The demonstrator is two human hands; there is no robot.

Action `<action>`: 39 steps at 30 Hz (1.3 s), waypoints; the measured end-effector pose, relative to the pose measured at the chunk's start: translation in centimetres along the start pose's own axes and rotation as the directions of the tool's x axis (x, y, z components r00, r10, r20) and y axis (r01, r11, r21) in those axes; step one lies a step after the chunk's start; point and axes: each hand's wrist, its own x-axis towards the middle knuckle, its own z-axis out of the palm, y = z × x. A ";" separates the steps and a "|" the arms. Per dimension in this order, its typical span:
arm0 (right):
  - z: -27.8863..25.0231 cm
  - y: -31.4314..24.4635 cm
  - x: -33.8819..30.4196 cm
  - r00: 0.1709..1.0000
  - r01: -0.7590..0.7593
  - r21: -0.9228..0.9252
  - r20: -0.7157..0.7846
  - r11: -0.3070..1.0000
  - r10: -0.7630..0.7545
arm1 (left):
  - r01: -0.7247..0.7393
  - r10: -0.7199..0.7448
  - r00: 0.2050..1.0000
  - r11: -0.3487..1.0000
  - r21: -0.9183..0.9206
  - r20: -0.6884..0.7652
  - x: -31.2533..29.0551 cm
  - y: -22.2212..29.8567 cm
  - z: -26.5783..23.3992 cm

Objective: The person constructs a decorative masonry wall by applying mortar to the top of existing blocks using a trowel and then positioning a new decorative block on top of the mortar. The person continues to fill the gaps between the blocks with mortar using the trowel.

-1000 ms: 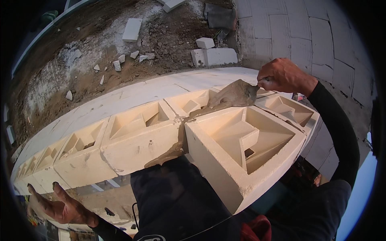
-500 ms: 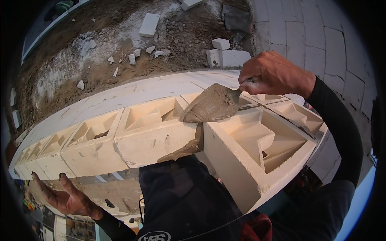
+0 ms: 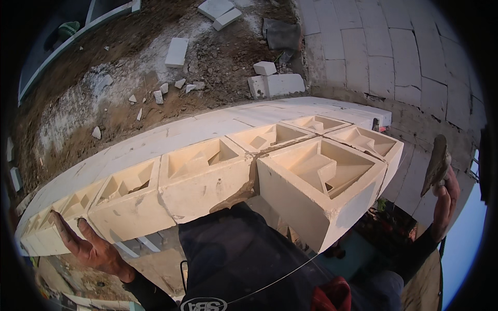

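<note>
Right hand [image 3: 445, 199] is raised off to the person's right, forearm coming up from below, grip closed round the handle of a trowel [image 3: 436, 165]; blade points up, w/ grey mortar on it. The nearest hollow block [image 3: 324, 186] sits just left of that grip, apart from it, a grey mortar joint [image 3: 248, 184] on its far side. Left hand [image 3: 88, 248] is low and outstretched, palm open, fingers spread, holding nothing; fingertips reach up by the block row's [image 3: 135, 199] near face, contact unclear.
</note>
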 end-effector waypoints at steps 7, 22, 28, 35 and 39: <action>5.3 4.7 -24.1 0.758 -0.453 0.680 -0.047 0.577 0.650 | -0.040 0.043 0.991 0.999 -0.026 0.127 -0.3 -0.8 1.2; 36.1 -1.4 -26.6 0.853 -0.522 0.807 0.487 0.277 0.188 | -0.278 0.287 0.944 0.958 -0.075 0.163 -1.5 -3.7 2.6; 42.5 -10.1 -20.6 0.990 0.135 0.701 -0.128 0.700 -0.063 | -0.336 0.360 0.931 0.778 -0.531 -0.061 2.3 -5.6 2.3; 51.4 -17.1 -13.0 0.772 0.394 0.399 -0.632 0.828 -0.063 | -0.013 0.055 0.998 0.389 -0.921 0.008 4.2 -3.6 0.0; 55.7 -18.4 -11.0 0.753 0.347 0.337 -0.656 0.876 -0.046 | -0.282 0.156 0.959 0.598 -0.751 -0.236 3.7 -6.4 -0.2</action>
